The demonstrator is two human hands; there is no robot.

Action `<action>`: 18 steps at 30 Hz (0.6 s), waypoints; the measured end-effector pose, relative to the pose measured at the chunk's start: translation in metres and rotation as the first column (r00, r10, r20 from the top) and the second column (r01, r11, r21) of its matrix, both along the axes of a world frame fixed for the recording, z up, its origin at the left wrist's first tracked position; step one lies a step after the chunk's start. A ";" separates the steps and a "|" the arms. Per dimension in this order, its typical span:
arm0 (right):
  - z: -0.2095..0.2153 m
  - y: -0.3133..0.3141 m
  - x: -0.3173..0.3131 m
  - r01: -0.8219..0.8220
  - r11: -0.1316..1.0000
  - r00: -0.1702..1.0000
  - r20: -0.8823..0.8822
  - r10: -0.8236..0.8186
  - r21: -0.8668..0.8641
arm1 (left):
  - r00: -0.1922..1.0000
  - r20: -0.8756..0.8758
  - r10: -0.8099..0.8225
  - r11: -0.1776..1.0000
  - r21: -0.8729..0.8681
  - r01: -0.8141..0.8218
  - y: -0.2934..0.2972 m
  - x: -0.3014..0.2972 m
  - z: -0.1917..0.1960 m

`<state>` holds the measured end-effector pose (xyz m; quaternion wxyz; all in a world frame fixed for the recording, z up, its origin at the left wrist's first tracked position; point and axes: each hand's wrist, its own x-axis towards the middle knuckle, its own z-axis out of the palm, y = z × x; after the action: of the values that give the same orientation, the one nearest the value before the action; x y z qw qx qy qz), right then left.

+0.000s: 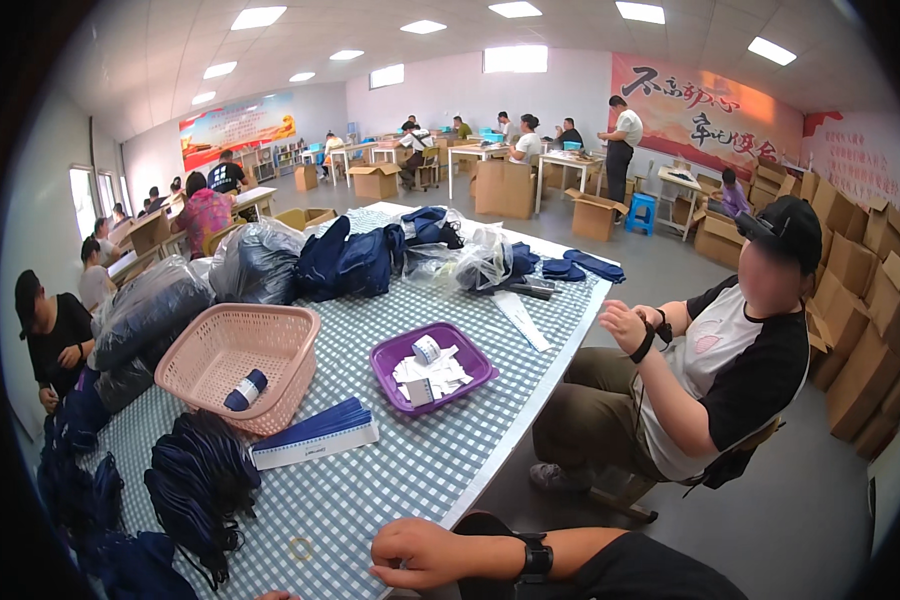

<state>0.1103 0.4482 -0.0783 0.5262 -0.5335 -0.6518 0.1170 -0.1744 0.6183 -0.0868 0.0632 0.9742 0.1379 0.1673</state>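
Note:
My right hand (415,553) rests over the table's near edge, its fingers curled into a loose fist. Nothing shows in it, and a black band is round the wrist. Of my left hand (275,596) only a sliver peeks in at the lower edge; its fingers are mostly hidden. A thin yellowish rubber band (300,548) lies on the checked cloth between the two hands. Left of it are a heap of dark navy corded bundles (200,485) and more navy fabric (145,570). Beyond lies a fan of blue strips (315,425) with a white printed band (320,446).
A pink basket (295,365) holds a navy roll (245,391). The purple tray (492,373) contains white labels and a label roll (426,349). Plastic-wrapped bundles (150,305) and navy bags (345,262) line the far side. A seated co-worker (690,370) is at the right; another person (60,340) stands left.

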 end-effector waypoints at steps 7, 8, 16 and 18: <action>-0.019 0.019 0.000 -0.016 0.999 1.000 -0.008 0.015 -0.045 | 1.000 -0.010 0.007 1.000 -0.018 -0.008 -0.005 0.003 0.007; -0.021 0.019 0.001 -0.023 0.999 1.000 -0.018 0.022 -0.049 | 1.000 -0.012 0.009 1.000 -0.014 -0.009 -0.005 0.004 0.007; -0.029 0.019 0.002 -0.016 1.000 1.000 -0.004 0.015 -0.015 | 1.000 -0.015 0.013 1.000 -0.020 -0.014 -0.008 0.005 0.007; -0.030 0.020 0.004 -0.018 0.999 0.999 -0.043 0.019 0.027 | 1.000 -0.020 0.009 1.000 -0.030 -0.010 -0.005 0.010 0.007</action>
<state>0.1144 0.4681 -0.1086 0.5459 -0.5178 -0.6468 0.1248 -0.1644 0.6131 -0.0793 0.0756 0.9741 0.1456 0.1556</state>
